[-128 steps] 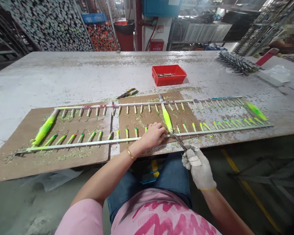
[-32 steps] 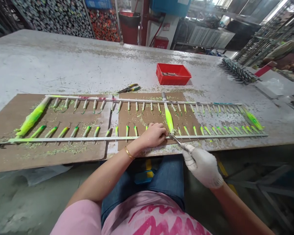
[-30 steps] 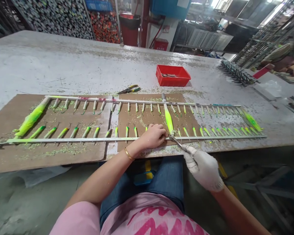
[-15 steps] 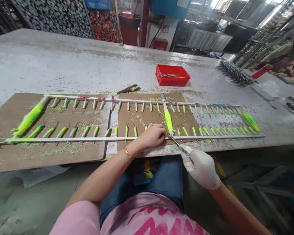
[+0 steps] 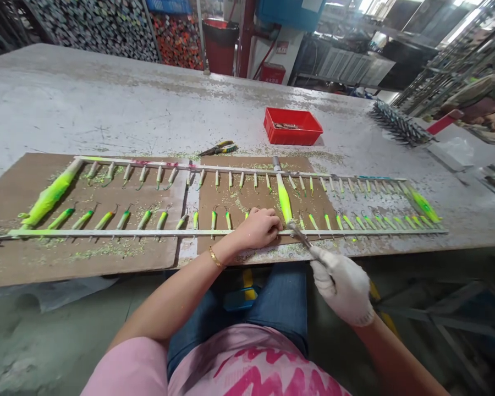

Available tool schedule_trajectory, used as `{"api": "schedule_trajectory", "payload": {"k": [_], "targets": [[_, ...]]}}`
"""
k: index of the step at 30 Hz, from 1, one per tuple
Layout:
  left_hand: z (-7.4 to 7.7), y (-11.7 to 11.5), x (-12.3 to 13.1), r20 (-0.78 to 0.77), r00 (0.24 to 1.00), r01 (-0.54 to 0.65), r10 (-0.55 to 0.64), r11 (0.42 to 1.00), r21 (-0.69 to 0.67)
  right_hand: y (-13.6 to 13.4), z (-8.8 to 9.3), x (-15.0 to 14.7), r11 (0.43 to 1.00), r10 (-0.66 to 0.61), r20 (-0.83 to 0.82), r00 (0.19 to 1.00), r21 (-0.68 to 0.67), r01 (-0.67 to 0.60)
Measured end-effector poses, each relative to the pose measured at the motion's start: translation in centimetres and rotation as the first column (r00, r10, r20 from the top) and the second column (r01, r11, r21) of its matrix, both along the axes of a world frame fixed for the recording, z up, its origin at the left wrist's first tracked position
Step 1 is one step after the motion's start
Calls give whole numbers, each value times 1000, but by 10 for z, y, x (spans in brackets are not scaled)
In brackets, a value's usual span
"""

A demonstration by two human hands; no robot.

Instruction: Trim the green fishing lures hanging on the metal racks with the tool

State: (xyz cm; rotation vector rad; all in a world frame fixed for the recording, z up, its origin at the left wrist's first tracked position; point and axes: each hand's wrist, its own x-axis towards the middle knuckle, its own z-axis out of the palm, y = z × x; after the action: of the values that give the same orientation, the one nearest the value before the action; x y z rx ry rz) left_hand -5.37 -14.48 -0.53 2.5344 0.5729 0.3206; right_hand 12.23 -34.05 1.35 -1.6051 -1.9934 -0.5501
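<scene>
A frame of two long metal rails lies along the table; small yellow-green and white fishing lures (image 5: 213, 220) with hooks hang along both. My bare left hand (image 5: 262, 227) rests over the near rail (image 5: 148, 233), fingers curled; what they pinch is hidden. To its right, my white-gloved right hand (image 5: 343, 283) is closed around the handle of a slender metal tool (image 5: 304, 240). The tool's rounded head is beside the near rail, close to the lower end of the bright yellow crosspiece (image 5: 284, 202). Its exact kind does not show.
Brown cardboard (image 5: 119, 214) lies under the frame, strewn with yellow-green flakes. Beyond the far rail are pliers (image 5: 218, 148) and a red bin (image 5: 292, 127) with small pieces inside. A rack of dark pieces (image 5: 400, 125) stands far right, near another person.
My right hand and the tool have shifted slightly right, and the tool's head has risen a little toward the yellow crosspiece. My left hand stays in nearly the same place.
</scene>
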Motion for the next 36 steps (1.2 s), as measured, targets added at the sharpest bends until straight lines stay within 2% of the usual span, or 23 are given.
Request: {"api": "schedule_trajectory", "payload": {"k": [3, 7, 10, 15, 18, 23, 27, 31, 36], "targets": [[0, 0, 0, -11, 1000, -1, 1, 1000, -5, 1, 0, 0, 999, -9, 18, 1000, -52, 10], [0, 0, 0, 3, 1000, 8, -8, 1000, 7, 0, -1, 1, 1000, 6, -11, 1000, -6, -6], [1, 0, 0, -5, 1000, 1, -1, 1000, 6, 0, -3, 2, 999, 1, 37, 999, -45, 0], [1, 0, 0, -2, 1000, 7, -7, 1000, 1, 0, -6, 3, 1000, -7, -14, 1000, -11, 7], [1, 0, 0, -8, 1000, 0, 0, 1000, -1, 1, -6, 3, 998, -31, 20, 999, -56, 32], [1, 0, 0, -4, 1000, 13, -13, 1000, 3, 1, -6, 5, 998, -40, -65, 997, -44, 38], [2, -1, -1, -13, 1000, 10, -10, 1000, 10, 1, -7, 7, 989, -79, -87, 993, -134, 67], [1, 0, -2, -4, 1000, 18, -18, 1000, 23, -3, -9, 8, 995, -98, -245, 965, -54, 87], [0, 0, -4, 23, 1000, 17, -17, 1000, 25, -10, -15, 10, 991, -120, -265, 957, -80, 103]]}}
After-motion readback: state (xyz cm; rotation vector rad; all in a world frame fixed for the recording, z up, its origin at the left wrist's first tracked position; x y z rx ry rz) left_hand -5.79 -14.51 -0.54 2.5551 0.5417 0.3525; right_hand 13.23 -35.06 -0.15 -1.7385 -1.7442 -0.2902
